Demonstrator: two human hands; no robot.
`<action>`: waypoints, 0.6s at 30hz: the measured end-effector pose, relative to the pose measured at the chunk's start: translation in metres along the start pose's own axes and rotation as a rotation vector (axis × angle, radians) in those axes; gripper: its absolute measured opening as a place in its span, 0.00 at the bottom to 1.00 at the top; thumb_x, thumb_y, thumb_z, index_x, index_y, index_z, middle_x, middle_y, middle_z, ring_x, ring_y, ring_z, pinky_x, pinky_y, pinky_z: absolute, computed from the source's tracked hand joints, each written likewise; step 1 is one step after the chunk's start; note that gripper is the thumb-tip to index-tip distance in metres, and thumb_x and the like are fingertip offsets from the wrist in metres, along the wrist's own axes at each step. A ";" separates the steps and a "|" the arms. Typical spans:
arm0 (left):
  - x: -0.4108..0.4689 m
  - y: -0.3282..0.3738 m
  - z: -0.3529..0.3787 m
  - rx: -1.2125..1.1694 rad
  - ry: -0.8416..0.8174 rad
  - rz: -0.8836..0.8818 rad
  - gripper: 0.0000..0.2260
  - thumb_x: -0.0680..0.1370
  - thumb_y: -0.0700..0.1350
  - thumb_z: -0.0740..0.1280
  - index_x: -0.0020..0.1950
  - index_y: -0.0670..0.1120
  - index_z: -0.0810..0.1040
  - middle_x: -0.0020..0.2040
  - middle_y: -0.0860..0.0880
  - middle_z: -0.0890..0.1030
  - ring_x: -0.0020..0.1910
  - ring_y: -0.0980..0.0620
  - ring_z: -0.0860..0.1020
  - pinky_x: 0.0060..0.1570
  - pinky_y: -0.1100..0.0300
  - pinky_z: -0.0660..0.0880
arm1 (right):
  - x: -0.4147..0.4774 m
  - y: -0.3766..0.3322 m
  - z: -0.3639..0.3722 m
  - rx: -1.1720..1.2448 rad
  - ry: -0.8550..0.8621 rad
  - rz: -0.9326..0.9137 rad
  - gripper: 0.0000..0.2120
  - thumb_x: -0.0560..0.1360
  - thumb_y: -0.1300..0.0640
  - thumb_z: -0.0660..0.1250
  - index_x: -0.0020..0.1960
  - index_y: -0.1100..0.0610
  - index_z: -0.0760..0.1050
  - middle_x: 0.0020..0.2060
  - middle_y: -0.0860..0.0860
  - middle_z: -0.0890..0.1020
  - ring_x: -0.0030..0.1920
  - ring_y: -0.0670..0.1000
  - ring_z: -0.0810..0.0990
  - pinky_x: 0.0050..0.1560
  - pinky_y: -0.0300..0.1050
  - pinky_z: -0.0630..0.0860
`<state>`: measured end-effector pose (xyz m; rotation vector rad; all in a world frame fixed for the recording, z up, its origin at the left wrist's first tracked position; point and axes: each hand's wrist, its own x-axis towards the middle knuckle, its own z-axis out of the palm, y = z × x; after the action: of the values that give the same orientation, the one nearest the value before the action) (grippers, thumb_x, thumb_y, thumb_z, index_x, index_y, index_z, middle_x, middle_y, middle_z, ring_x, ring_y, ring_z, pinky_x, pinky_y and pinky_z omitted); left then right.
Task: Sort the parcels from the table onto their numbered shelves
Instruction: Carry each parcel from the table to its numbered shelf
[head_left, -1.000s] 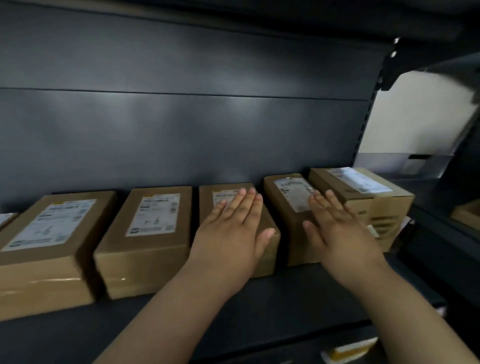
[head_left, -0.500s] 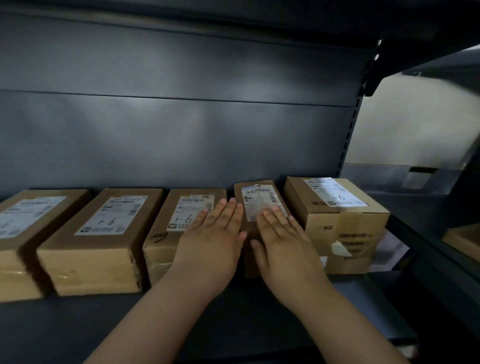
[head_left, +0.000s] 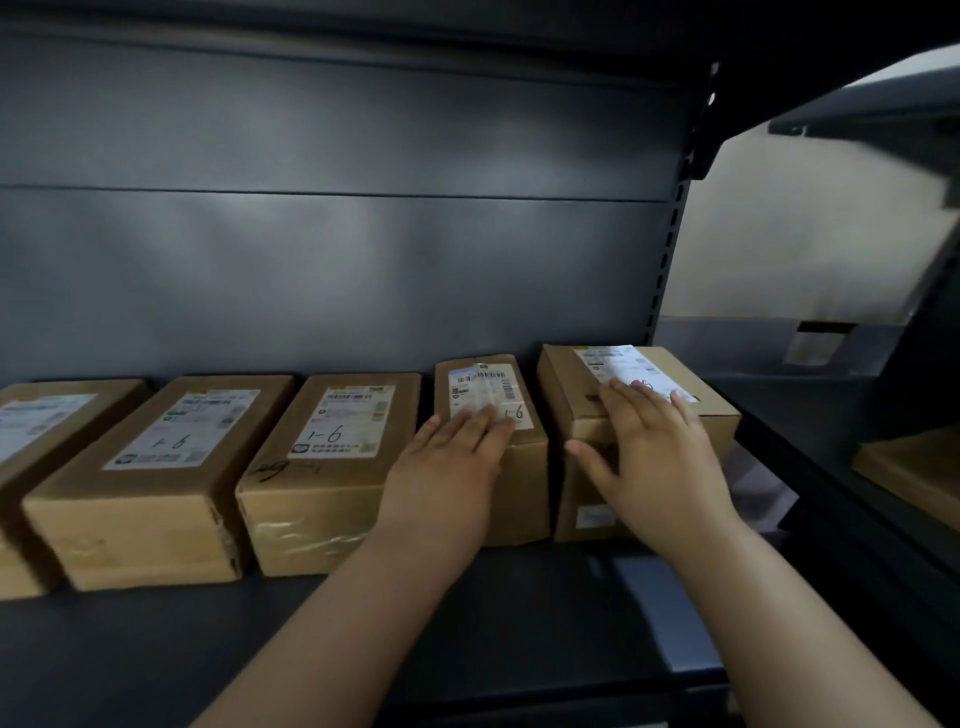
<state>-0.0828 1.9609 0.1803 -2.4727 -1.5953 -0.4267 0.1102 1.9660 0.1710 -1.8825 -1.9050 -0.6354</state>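
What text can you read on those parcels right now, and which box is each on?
"1-6", handwritten: label of the narrow parcel under the left hand.
"1-9" or "1-6", last digit unclear: parcel beside it, leftward.
"9-1", roughly: second parcel from the left.
Pen marks on the rightmost parcel, partly under fingers of the right hand: unreadable.
Printed label text everywhere: too blurred.
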 end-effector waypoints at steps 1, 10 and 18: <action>0.000 -0.002 -0.001 -0.003 0.012 -0.008 0.25 0.84 0.44 0.54 0.78 0.54 0.48 0.79 0.53 0.50 0.77 0.53 0.52 0.74 0.58 0.43 | 0.001 0.001 0.001 0.007 0.004 -0.001 0.34 0.72 0.37 0.53 0.61 0.63 0.77 0.57 0.59 0.81 0.61 0.59 0.78 0.65 0.59 0.68; 0.004 0.001 -0.009 0.013 -0.038 -0.010 0.27 0.82 0.39 0.55 0.78 0.55 0.50 0.79 0.53 0.50 0.77 0.50 0.52 0.74 0.58 0.44 | 0.004 0.007 0.006 0.041 0.020 -0.012 0.35 0.72 0.36 0.51 0.63 0.63 0.76 0.59 0.59 0.80 0.62 0.59 0.77 0.67 0.60 0.66; 0.007 0.008 -0.005 0.076 -0.064 -0.003 0.29 0.82 0.40 0.55 0.79 0.53 0.45 0.80 0.51 0.46 0.78 0.52 0.47 0.74 0.55 0.42 | 0.003 0.006 0.002 0.042 -0.013 -0.022 0.34 0.72 0.38 0.53 0.61 0.64 0.76 0.58 0.60 0.80 0.62 0.60 0.77 0.65 0.59 0.68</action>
<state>-0.0733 1.9626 0.1872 -2.4513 -1.6080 -0.2846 0.1160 1.9699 0.1716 -1.8465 -1.9348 -0.5876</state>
